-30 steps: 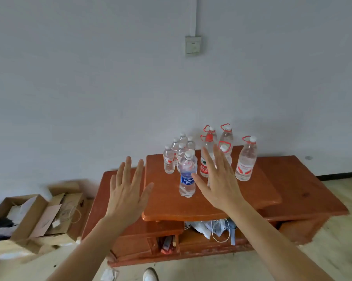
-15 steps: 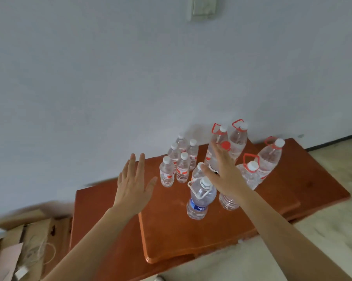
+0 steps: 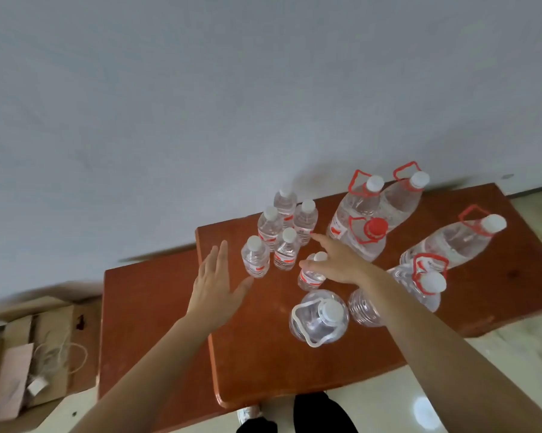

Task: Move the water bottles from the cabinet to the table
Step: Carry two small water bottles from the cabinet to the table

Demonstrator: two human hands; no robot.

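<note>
Several small clear water bottles (image 3: 271, 237) with white caps stand clustered at the back of the reddish wooden cabinet top (image 3: 263, 370). Large bottles with red handles (image 3: 361, 214) stand to their right, and one with a white handle (image 3: 319, 317) is nearest me. My left hand (image 3: 213, 289) is open with fingers spread, just left of the nearest small bottle (image 3: 255, 257). Stretched over another small bottle (image 3: 308, 278), my right hand (image 3: 338, 260) has its thumb by the cap and its fingers extended; I see no grip on it.
A lower wooden surface (image 3: 145, 307) adjoins the cabinet top on the left. Open cardboard boxes (image 3: 29, 354) with a cord lie on the floor at far left. A grey wall rises right behind the bottles. My dark trousers and shoes (image 3: 319, 414) show at the bottom edge.
The view has come closer and tilted down over the cabinet. Both hands have moved forward to the small bottles; my right hand has left the large bottles and is now over a small one.
</note>
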